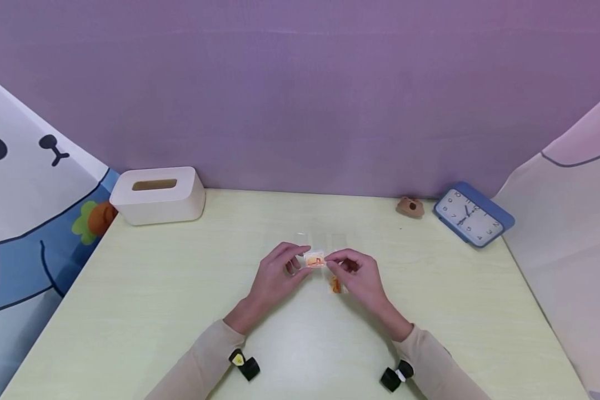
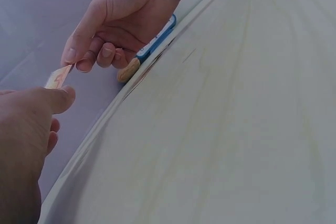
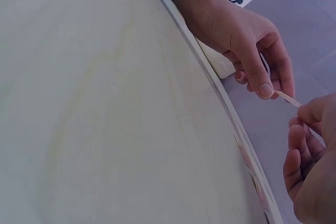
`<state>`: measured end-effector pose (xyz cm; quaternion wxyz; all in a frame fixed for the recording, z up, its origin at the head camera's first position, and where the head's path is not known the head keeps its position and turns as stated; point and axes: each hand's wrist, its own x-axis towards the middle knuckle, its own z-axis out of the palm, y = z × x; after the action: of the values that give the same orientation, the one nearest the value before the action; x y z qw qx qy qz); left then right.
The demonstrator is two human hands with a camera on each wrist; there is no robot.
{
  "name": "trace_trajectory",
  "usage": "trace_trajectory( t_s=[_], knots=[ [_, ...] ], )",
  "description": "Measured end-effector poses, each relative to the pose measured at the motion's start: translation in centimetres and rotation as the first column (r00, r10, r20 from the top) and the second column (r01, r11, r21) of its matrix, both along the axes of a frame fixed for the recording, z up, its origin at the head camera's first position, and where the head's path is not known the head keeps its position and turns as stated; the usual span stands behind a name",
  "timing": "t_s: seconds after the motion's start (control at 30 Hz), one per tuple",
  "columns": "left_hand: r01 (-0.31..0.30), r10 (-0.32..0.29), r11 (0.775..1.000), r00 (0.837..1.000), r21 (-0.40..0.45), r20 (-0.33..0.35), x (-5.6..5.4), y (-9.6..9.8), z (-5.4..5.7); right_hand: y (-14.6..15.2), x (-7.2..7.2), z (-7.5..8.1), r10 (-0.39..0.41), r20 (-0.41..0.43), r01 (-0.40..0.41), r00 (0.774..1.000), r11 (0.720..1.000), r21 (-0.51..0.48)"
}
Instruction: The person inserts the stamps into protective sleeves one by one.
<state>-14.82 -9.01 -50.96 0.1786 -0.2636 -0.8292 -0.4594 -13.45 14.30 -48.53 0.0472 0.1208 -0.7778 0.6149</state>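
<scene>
Between my two hands is a small flat packet (image 1: 315,259) with an orange print and clear edges, raised off the table. My left hand (image 1: 278,276) pinches its left end between thumb and fingers. At the opposite end, the thumb and index finger of my right hand (image 1: 362,278) pinch the edge. In the left wrist view the packet (image 2: 58,77) spans the gap between both thumbs; the right wrist view shows it nearly edge-on as a thin strip (image 3: 287,98). A second clear packet (image 1: 335,285) with orange contents lies on the table, partly covered by my right hand.
Faint clear plastic pieces (image 1: 336,240) lie just beyond my hands. A white tissue box (image 1: 160,200) stands at the back left. Toward the back right are a small brown object (image 1: 410,207) and a blue clock (image 1: 472,216). A purple backdrop (image 1: 300,100) rises behind the table.
</scene>
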Motion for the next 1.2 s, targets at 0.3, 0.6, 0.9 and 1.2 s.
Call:
trace_trajectory(
  t_s=[0.3,0.6,0.9,1.2],
  knots=[
    [-0.011,0.011,1.0,1.0,-0.001,-0.003,0.04,0.06,0.21,-0.06,-0.06,0.0,-0.026,-0.013,0.026,1.0,1.0,-0.003],
    [-0.014,0.014,1.0,1.0,-0.008,0.008,-0.03,0.09,0.23,-0.02,-0.06,0.1,-0.02,-0.016,0.02,1.0,1.0,-0.005],
    [-0.008,0.008,1.0,1.0,0.008,-0.007,0.05,0.06,0.25,-0.02,-0.03,0.03,-0.013,-0.032,0.013,0.999,1.0,-0.007],
    [-0.018,0.018,1.0,1.0,0.004,-0.002,0.14,0.06,0.33,-0.12,-0.03,0.04,-0.048,-0.007,0.048,0.999,0.999,0.001]
  ],
)
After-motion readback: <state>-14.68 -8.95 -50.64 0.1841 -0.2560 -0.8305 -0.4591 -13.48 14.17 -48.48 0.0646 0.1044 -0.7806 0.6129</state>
